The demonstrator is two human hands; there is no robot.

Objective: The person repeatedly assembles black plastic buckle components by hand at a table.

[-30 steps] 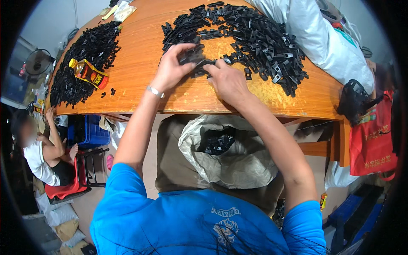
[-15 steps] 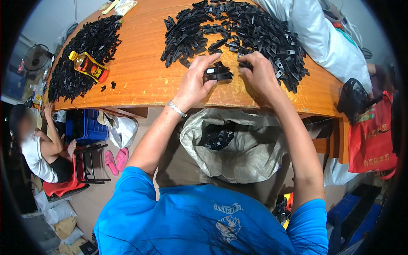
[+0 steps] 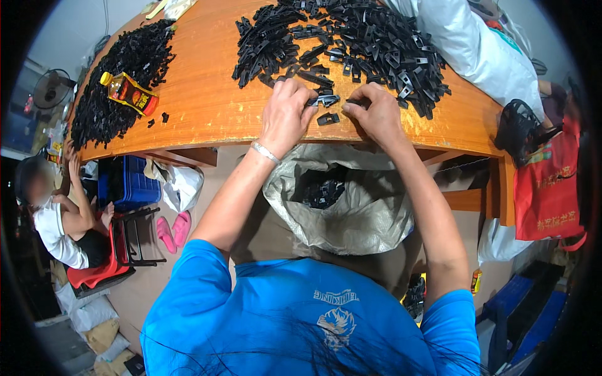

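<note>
A big heap of small black plastic parts [image 3: 357, 37] lies on the orange wooden table [image 3: 207, 106]. My left hand [image 3: 287, 116] and my right hand [image 3: 378, 114] rest near the table's front edge, just below the heap. Their fingertips pinch a black part [image 3: 323, 99] held between them. Another loose black part [image 3: 327, 119] lies on the table between my hands. A bracelet is on my left wrist. Below the table edge stands an open grey sack [image 3: 351, 213] with more black parts inside.
A second heap of black parts [image 3: 119, 75] and a yellow-capped bottle [image 3: 128, 93] lie at the table's left. A white sack [image 3: 483, 56] sits at the right, with a black mesh bag [image 3: 520, 128] and red bag [image 3: 545, 182] hanging. A person [image 3: 56, 219] sits left, near a blue crate [image 3: 122, 182].
My hands drew back from the heap's edge toward the table's front edge with a few black parts. One part now lies loose between them.
</note>
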